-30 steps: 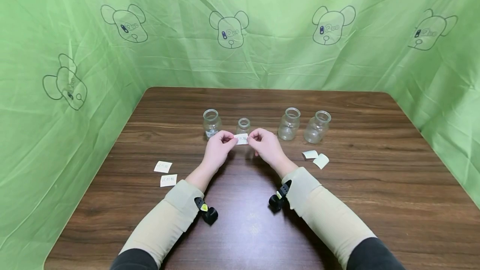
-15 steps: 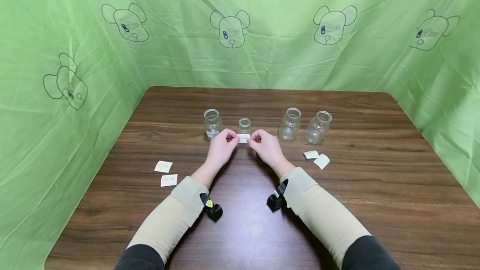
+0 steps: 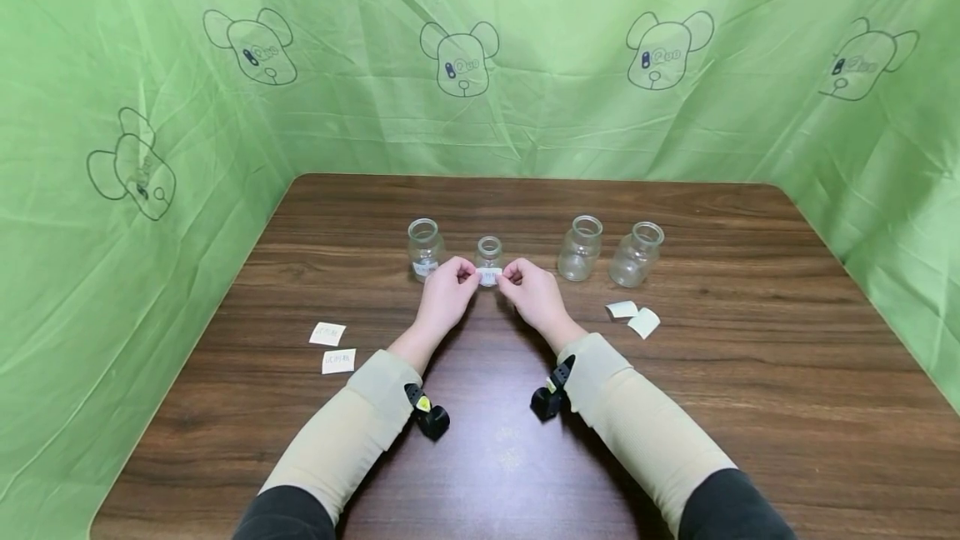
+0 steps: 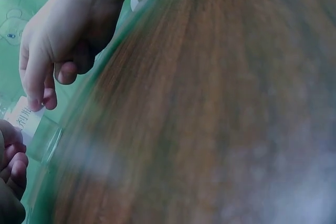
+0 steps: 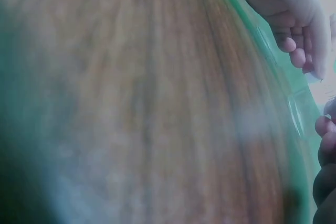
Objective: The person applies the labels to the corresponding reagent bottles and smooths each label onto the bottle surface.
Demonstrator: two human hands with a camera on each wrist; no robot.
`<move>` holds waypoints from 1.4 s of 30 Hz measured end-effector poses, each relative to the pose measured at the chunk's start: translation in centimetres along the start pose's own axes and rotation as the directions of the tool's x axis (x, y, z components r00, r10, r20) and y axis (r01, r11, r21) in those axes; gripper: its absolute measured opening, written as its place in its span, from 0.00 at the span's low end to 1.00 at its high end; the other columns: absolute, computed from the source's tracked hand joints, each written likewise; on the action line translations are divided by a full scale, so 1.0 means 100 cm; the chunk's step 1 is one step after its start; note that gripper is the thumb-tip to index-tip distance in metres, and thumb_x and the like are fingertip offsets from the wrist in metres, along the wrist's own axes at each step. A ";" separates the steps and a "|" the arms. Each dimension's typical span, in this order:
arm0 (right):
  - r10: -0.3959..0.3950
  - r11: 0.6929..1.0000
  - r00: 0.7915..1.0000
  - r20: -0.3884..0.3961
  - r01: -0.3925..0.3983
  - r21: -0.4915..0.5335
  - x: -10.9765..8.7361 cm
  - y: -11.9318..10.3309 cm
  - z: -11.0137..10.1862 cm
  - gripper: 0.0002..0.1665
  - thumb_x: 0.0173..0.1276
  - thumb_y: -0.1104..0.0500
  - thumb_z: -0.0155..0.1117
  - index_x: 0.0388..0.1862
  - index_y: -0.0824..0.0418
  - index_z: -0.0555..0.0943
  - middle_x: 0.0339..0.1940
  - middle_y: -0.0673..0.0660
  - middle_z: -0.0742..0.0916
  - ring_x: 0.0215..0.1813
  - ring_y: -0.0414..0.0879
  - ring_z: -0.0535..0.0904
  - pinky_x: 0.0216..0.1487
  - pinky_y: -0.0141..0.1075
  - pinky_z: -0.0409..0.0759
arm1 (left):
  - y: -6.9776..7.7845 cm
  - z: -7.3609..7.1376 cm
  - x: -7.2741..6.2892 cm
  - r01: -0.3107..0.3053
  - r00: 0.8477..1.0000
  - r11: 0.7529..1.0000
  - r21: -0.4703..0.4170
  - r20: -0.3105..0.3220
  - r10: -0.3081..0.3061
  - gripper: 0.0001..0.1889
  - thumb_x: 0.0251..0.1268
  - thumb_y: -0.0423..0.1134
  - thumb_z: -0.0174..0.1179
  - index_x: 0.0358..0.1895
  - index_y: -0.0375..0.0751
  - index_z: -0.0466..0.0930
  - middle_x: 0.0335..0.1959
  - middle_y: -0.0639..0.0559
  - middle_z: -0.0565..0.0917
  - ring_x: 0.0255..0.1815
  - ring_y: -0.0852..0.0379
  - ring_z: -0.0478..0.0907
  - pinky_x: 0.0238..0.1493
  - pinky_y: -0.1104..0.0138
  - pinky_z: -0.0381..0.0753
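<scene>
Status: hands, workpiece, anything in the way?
Left hand, right hand pinching opposite ends of white rectangular paper label. Label held at front of small clear glass jar; contact unclear. No obstruction seen between them.

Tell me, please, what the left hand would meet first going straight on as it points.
Probably the small jar, just behind the label the left hand pinches; they may touch, depth is unclear.

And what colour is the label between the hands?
The label is white with dark writing, clearest in the left wrist view.

Black cameras (image 3: 432,422) sit at the cuffs (image 3: 381,386) of beige, black-topped sleeves (image 3: 322,452).
</scene>
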State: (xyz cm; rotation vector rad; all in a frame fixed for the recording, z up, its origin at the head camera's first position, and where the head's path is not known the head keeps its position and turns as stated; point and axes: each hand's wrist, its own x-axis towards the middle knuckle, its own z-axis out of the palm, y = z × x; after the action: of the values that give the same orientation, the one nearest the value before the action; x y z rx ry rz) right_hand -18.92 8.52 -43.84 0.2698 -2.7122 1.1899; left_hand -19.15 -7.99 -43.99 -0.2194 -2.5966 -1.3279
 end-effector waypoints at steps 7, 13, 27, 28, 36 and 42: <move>0.002 1.000 1.000 -0.015 -0.002 -0.017 0.002 0.002 0.005 0.07 0.63 0.55 0.63 0.31 0.57 0.77 0.26 0.50 0.84 0.29 0.43 0.77 0.35 0.37 0.74 | -0.001 0.001 -0.003 -0.031 0.999 0.999 0.008 -0.041 0.031 0.04 0.58 0.35 0.62 0.32 0.38 0.79 0.32 0.48 0.79 0.36 0.52 0.76 0.42 0.61 0.74; -0.002 1.000 1.000 -0.020 0.002 -0.016 0.003 0.000 0.004 0.07 0.61 0.56 0.64 0.30 0.58 0.76 0.28 0.51 0.84 0.31 0.45 0.78 0.37 0.39 0.74 | 0.000 0.004 -0.001 -0.015 0.999 0.999 -0.035 -0.051 0.013 0.06 0.58 0.33 0.62 0.36 0.37 0.78 0.33 0.46 0.80 0.36 0.53 0.77 0.42 0.63 0.76; -0.046 0.997 0.998 0.036 0.048 -0.060 0.014 -0.006 -0.006 0.30 0.62 0.49 0.66 0.59 0.63 0.72 0.32 0.55 0.83 0.38 0.48 0.78 0.42 0.43 0.75 | 0.010 0.002 -0.002 0.000 0.999 1.000 -0.024 -0.047 -0.001 0.24 0.61 0.38 0.60 0.61 0.37 0.70 0.48 0.43 0.78 0.41 0.51 0.78 0.46 0.61 0.75; -0.058 0.996 0.997 0.046 0.061 -0.070 0.015 -0.007 -0.006 0.30 0.62 0.49 0.66 0.58 0.63 0.73 0.32 0.55 0.82 0.38 0.48 0.78 0.42 0.43 0.75 | 0.010 0.002 -0.001 -0.008 0.999 1.000 -0.006 -0.042 0.007 0.23 0.61 0.38 0.59 0.61 0.37 0.71 0.47 0.43 0.78 0.41 0.52 0.78 0.46 0.60 0.75; -0.160 0.972 0.983 0.090 0.173 -0.157 0.020 -0.004 -0.012 0.21 0.62 0.50 0.66 0.49 0.61 0.77 0.32 0.55 0.83 0.38 0.49 0.79 0.42 0.43 0.75 | 0.007 0.001 0.002 -0.069 0.997 0.997 0.031 -0.017 0.069 0.15 0.62 0.36 0.61 0.52 0.38 0.78 0.48 0.44 0.80 0.45 0.50 0.76 0.48 0.58 0.73; -0.274 0.936 0.952 0.133 0.296 -0.190 0.026 0.003 -0.018 0.16 0.63 0.53 0.64 0.45 0.61 0.77 0.35 0.56 0.85 0.40 0.49 0.82 0.45 0.43 0.76 | 0.002 -0.003 0.004 -0.105 0.994 0.993 0.049 0.024 0.104 0.14 0.63 0.38 0.60 0.50 0.39 0.78 0.49 0.45 0.78 0.48 0.51 0.76 0.51 0.59 0.73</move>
State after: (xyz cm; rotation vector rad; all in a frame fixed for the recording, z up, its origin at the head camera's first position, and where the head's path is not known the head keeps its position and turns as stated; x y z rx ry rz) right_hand -21.32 9.78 -42.26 0.6878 -2.7334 0.8264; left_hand -19.50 -8.10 -43.57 -0.3584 -2.5930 -1.2305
